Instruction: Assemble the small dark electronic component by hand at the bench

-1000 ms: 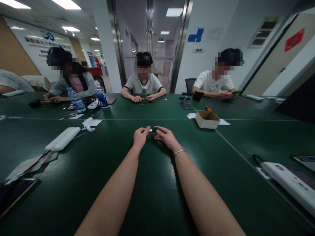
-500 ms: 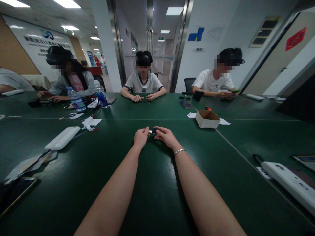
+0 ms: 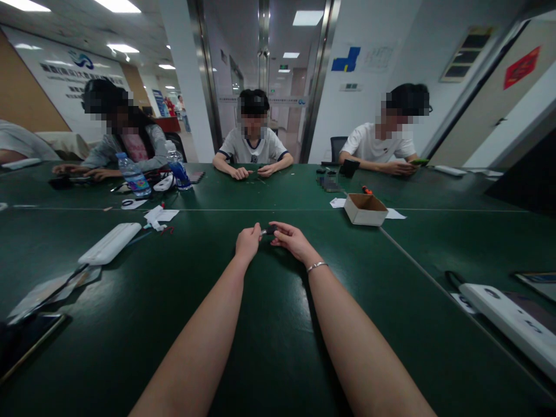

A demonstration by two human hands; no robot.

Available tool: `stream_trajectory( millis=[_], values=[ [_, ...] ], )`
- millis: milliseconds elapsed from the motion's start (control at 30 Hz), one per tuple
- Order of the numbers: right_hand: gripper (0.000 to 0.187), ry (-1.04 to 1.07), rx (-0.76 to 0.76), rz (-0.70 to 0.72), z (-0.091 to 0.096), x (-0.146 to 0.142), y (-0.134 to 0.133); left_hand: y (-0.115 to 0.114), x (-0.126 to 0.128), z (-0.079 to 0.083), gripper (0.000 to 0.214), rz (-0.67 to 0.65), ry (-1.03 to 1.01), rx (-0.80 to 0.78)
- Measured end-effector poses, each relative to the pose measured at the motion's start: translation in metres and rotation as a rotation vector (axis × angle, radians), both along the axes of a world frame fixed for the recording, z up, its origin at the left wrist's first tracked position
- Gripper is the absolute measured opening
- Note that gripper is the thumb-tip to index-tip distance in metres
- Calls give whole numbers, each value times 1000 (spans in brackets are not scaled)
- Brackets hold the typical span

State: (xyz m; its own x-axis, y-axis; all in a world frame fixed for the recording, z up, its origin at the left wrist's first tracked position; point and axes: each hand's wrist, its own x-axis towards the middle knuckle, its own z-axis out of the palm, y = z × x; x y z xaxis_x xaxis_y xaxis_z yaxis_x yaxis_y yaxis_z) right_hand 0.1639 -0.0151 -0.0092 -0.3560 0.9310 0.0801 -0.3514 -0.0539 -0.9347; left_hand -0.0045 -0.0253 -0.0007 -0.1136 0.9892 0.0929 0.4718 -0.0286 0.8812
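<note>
My left hand (image 3: 248, 244) and my right hand (image 3: 293, 240) meet above the middle of the green table (image 3: 278, 324). Between them is a small thing with a black body and a silver metal end (image 3: 270, 230), perhaps a plug or a key; its exact kind is too small to tell. The left thumb and fingers pinch the silver end, partly hiding it. Curled round the black end are the right fingers, also closed. A silver bracelet (image 3: 317, 266) circles my right wrist.
An open cardboard box (image 3: 365, 211) stands beyond my right hand. White power strips (image 3: 110, 243) lie at both sides, with a phone (image 3: 32, 341) at the near left. Bottles (image 3: 134, 176) stand far left. Several people sit across the table, one directly opposite (image 3: 253, 145).
The small black-and-silver thing has tilted slightly between my fingers. Both hands stay in nearly the same place. Opposite, the people have barely shifted.
</note>
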Motion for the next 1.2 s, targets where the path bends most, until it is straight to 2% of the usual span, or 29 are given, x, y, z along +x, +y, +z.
stream_trajectory(
  millis=[200,333,433,567,700,800,900,1033,1100,1200],
  values=[
    [34,-23,-32,-20,5,-1,-3,1,1,-2,54,37,7,37],
    [26,-31,-68,-65,9,-4,-4,-1,3,-2,50,26,-6,114],
    [28,-48,-85,-92,10,-4,-5,-2,4,-2,48,5,-1,146],
    [38,-97,-80,-162,12,-5,-5,-1,7,-3,40,-103,-70,193],
    [47,-132,-113,-211,14,-6,-5,0,11,-3,23,-253,-283,261],
    [48,-149,-156,-218,15,-8,-4,-1,14,1,27,-339,-452,269],
    [47,-149,-144,-216,15,-9,-3,-2,15,5,43,-304,-584,182],
    [48,-187,-106,-216,14,-12,-3,-2,18,7,39,-181,-617,-26],
    [50,-248,-80,-201,14,-13,-4,-2,20,5,39,-172,-538,-6],
    [50,-304,-63,-197,14,-15,-4,-2,20,1,26,-200,-441,126]
  ],
)
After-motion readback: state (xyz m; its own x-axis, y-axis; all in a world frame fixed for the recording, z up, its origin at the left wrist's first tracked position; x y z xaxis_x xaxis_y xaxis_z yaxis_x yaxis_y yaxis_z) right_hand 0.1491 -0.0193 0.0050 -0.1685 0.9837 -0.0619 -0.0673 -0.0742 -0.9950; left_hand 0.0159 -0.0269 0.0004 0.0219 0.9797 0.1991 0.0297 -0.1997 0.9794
